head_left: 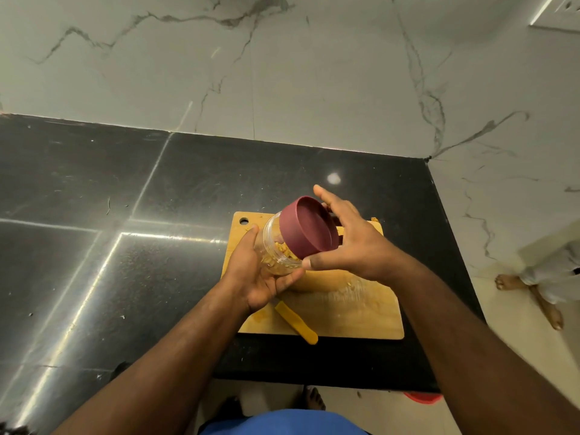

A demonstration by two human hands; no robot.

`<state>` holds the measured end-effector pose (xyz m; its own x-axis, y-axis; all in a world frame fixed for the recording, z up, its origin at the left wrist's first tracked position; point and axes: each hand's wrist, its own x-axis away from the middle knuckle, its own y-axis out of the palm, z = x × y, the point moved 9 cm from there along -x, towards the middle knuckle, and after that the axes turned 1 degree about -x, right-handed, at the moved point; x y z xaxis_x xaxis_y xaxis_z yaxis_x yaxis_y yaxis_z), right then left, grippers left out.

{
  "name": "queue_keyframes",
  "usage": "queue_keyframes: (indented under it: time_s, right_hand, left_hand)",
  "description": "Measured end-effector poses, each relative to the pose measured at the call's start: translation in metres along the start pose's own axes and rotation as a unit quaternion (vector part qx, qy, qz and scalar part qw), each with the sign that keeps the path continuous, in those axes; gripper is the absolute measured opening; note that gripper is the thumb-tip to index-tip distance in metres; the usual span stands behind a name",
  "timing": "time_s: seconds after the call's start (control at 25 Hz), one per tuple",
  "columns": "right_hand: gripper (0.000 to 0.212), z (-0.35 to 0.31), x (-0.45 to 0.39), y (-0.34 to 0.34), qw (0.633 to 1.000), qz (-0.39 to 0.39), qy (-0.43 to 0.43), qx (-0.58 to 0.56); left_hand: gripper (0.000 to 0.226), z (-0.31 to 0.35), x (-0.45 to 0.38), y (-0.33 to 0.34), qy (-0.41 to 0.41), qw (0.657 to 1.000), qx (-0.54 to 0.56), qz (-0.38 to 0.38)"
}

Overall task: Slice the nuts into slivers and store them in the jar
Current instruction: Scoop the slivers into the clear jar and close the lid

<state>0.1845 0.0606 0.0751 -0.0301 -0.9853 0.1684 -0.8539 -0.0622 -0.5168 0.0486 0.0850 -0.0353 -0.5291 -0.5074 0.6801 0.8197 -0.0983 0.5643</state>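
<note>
At the centre of the frame, above the cutting board [351, 312], your left hand [257, 277] grips the tilted clear jar [276, 249] holding nut slivers [284, 251], while your right hand [348, 243] grasps its maroon lid [309, 230]. Just below lies the yellow knife handle [296, 321].

Both bare forearms reach forward from the bottom of the view and converge at centre. The left hand [255, 271] lies palm-up, its fingers and thumb curled around the clear jar [277, 251], which it cradles tilted. The right hand [351, 243] arches from the right, fingers spread and thumb below, gripping the maroon lid [309, 230] at the jar's mouth. Both wrists are slightly bent inward.
</note>
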Motion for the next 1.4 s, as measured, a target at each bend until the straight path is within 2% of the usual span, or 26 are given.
queue_keyframes:
  time_s: [0.16,0.28,0.4,0.52,0.64,0.72,0.8,0.88,1.0,1.08,1.16,1.2,1.24,1.32,1.4]
  right_hand:
    - [0.114,-0.009,0.000,0.004,0.994,-0.037,-0.031,0.096]
    - [0.114,-0.009,0.001,0.007,0.990,-0.047,-0.035,0.126]
    - [0.114,-0.006,0.003,0.008,0.986,-0.044,-0.002,0.159]
    - [0.124,-0.010,0.007,0.004,0.983,-0.054,0.016,0.175]
    - [0.109,-0.016,0.009,0.001,0.987,-0.070,-0.012,0.145]
    - [0.091,-0.012,0.007,-0.010,0.977,-0.012,0.026,0.211]
    - [0.098,-0.007,0.006,-0.027,0.954,0.061,0.082,0.283]
    - [0.097,-0.005,0.005,-0.023,0.973,0.034,0.067,0.217]
    - [0.099,-0.015,0.010,-0.002,0.990,-0.078,0.012,0.118]
    - [0.095,-0.012,0.009,-0.004,0.988,-0.038,0.008,0.148]
    - [0.098,-0.007,0.007,-0.021,0.967,0.046,0.065,0.242]
    - [0.102,-0.004,0.006,-0.025,0.961,0.060,0.081,0.257]
    - [0.105,-0.003,0.006,-0.024,0.968,0.046,0.074,0.235]
    - [0.114,-0.015,0.008,-0.010,0.987,-0.032,0.023,0.159]
    - [0.115,-0.024,0.013,0.002,0.986,-0.076,0.001,0.147]
  left_hand:
    - [0.063,-0.001,0.008,0.004,0.005,1.000,-0.017,0.007]
    - [0.063,0.000,0.008,0.003,0.016,1.000,-0.025,0.008]
    - [0.066,-0.001,0.007,0.000,0.017,0.999,-0.034,0.013]
    - [0.067,-0.003,0.007,-0.002,0.015,0.999,-0.034,0.016]
    - [0.067,-0.004,0.005,-0.003,0.015,0.999,-0.034,0.016]
    - [0.067,-0.006,0.004,-0.006,0.016,0.999,-0.042,0.026]
    - [0.064,-0.007,0.004,-0.008,0.015,0.999,-0.039,0.034]
    - [0.062,-0.006,0.004,-0.009,0.017,0.999,-0.036,0.037]
    - [0.064,-0.004,0.005,-0.008,0.022,0.998,-0.044,0.032]
    - [0.064,-0.003,0.005,-0.007,0.023,0.998,-0.045,0.034]
    - [0.062,-0.002,0.007,-0.008,0.024,0.998,-0.037,0.043]
    - [0.061,-0.001,0.008,-0.009,0.024,0.998,-0.031,0.047]
    - [0.061,0.000,0.008,-0.009,0.024,0.998,-0.029,0.047]
    - [0.063,0.001,0.008,-0.009,0.022,0.998,-0.032,0.042]
    - [0.064,0.001,0.009,-0.006,0.021,0.999,-0.032,0.039]
